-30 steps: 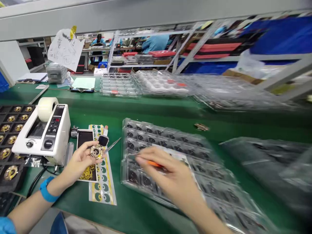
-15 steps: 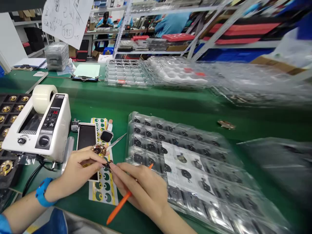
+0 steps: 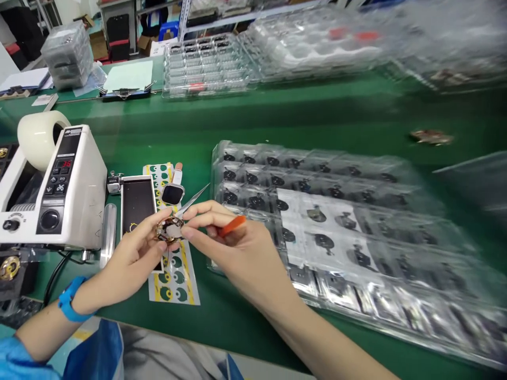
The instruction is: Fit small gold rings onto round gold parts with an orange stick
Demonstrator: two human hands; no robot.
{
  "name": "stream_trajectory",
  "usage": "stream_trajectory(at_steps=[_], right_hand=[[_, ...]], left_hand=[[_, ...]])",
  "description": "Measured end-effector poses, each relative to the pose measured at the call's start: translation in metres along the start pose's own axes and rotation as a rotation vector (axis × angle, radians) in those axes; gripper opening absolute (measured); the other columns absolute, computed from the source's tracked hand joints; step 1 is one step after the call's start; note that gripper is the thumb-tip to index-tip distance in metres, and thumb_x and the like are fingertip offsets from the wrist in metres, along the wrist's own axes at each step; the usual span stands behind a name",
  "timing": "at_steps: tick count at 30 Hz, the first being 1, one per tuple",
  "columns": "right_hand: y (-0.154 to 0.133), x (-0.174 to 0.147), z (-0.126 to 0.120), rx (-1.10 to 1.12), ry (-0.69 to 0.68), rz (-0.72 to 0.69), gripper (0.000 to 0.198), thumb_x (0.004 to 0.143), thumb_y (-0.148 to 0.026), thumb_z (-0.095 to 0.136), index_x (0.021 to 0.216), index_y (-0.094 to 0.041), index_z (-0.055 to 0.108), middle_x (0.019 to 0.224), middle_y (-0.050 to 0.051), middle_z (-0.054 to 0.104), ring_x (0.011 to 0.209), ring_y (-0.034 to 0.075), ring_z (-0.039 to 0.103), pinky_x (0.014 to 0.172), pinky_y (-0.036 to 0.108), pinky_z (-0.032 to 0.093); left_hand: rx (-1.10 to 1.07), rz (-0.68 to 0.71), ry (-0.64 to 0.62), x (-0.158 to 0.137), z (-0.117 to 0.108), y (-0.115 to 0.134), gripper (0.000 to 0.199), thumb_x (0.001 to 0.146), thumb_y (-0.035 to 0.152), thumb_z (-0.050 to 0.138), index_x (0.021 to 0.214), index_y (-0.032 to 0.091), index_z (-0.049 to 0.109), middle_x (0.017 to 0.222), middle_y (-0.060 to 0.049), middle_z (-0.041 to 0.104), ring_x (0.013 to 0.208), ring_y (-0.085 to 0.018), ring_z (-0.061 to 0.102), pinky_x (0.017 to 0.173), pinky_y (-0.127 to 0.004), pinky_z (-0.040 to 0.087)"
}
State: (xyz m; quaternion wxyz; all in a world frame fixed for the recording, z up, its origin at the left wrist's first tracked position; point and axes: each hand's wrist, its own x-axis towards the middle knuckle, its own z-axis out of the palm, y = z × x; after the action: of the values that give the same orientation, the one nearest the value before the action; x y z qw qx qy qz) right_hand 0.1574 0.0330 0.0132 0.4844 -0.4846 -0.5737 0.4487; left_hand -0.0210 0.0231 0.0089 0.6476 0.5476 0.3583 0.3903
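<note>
My left hand (image 3: 129,256) pinches a round watch part (image 3: 171,231) with a gold-brown rim and a pale middle; it looks like a watch case with small parts inside. The fingertips of my right hand (image 3: 241,250) meet at the right edge of this part. An orange pointed stick (image 3: 233,226) is tucked in my right hand, most of it hidden by the fingers. Beyond the fingertips shows a pointed metal blade (image 3: 195,199), its other end hidden. Beneath the hands lies a sheet of yellow and green stickers (image 3: 176,277), beside a shallow black-bottomed tray (image 3: 138,203).
A white tape dispenser (image 3: 77,190) stands at the left. A square-faced smartwatch (image 3: 172,193) lies behind my hands. Clear blister trays (image 3: 317,285) with black parts cover the right side. More plastic trays (image 3: 206,68) and a clipboard (image 3: 129,79) line the back.
My view has tipped downward. The watch part now faces differently between both hands, and my right hand has turned, so the orange stick points up and right instead of down and left.
</note>
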Motion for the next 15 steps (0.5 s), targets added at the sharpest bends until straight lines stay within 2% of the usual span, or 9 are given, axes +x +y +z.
stream_trajectory(at_steps=[4,10,15], right_hand=[[-0.0053,-0.0004,-0.0006,0.002,-0.023,-0.005,0.015,0.078,-0.027,0.065,0.064,-0.022,0.068,0.085,0.004,0.063,0.079,0.017,0.060,0.069,0.029,0.050],[-0.0035,0.0002,-0.0006,-0.041,-0.031,-0.064,0.014,0.079,-0.021,0.064,0.067,-0.023,0.069,0.082,0.002,0.062,0.074,0.014,0.059,0.062,0.025,0.050],[0.0018,-0.0003,0.0009,-0.104,0.019,-0.136,0.015,0.079,-0.017,0.063,0.066,-0.021,0.069,0.080,0.001,0.064,0.066,0.012,0.056,0.056,0.024,0.047]], left_hand=[[0.041,-0.001,0.001,0.0006,-0.0003,0.0021,0.043,0.095,0.016,0.051,0.137,0.028,0.052,0.103,-0.002,0.064,0.093,-0.012,0.060,0.095,-0.027,0.053],[0.118,0.006,-0.006,0.0010,0.0008,0.0046,0.042,0.094,0.016,0.051,0.135,0.024,0.054,0.092,-0.003,0.064,0.084,-0.014,0.061,0.087,-0.028,0.056],[0.034,-0.018,0.006,0.0029,0.0030,0.0080,0.040,0.093,0.010,0.051,0.127,0.028,0.060,0.090,0.000,0.064,0.090,-0.012,0.065,0.088,-0.022,0.054]])
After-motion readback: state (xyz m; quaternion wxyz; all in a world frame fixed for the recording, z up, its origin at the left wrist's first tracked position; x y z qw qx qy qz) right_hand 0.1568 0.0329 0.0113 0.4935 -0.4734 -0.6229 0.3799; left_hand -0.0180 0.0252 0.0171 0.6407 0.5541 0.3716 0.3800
